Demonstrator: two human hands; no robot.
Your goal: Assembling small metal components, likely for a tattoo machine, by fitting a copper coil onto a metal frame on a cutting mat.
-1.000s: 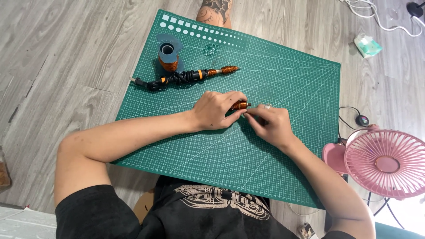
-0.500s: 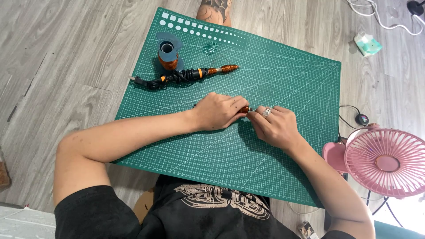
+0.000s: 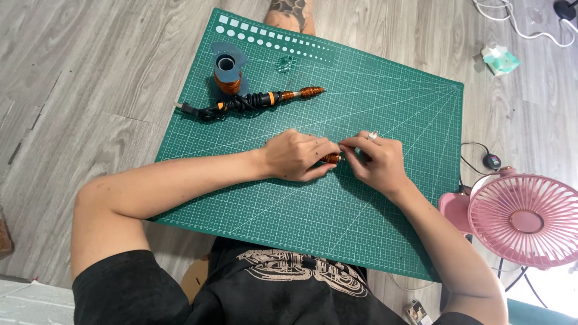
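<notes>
My left hand (image 3: 295,156) and my right hand (image 3: 378,161) meet at the middle of a green cutting mat (image 3: 385,102). Between their fingertips they pinch a small copper-coloured coil piece (image 3: 330,159), mostly hidden by my fingers. A ring shows on my right hand. Farther up the mat lies a black and orange soldering iron (image 3: 253,101) with copper wire wound around its tip and its cord wrapped around the handle. A spool of copper wire (image 3: 227,73) stands upright just beyond it.
A pink desk fan (image 3: 524,219) stands off the mat's right edge, with a small black controller on a cable (image 3: 492,160) nearby. A crumpled green and white tissue packet (image 3: 500,60) lies on the wood floor at upper right. Another person's tattooed limb (image 3: 289,12) touches the mat's far edge.
Both hands have stayed at the mat's middle on the small coil piece. My right fingers have shifted slightly closer to the left hand.
</notes>
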